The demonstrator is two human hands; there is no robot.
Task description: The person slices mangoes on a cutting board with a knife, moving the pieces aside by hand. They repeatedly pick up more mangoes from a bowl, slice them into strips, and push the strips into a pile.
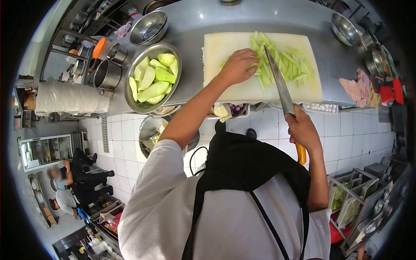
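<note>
On the white cutting board lies a pile of pale green vegetable strips. My left hand is over the pile's left side, its fingers curled and closed on some strips; the fingertips are partly hidden. In my right hand is a large kitchen knife with a yellow-orange handle. Its blade slants across the pile, tip pointing away from me, apart from the left fingers. Left of the board, a metal colander bowl holds several larger peeled pale green pieces.
Another metal bowl and steel pots stand at the left of the steel counter. A pink cloth lies at the right edge. Below the counter is a metal bin with scraps. People sit far left.
</note>
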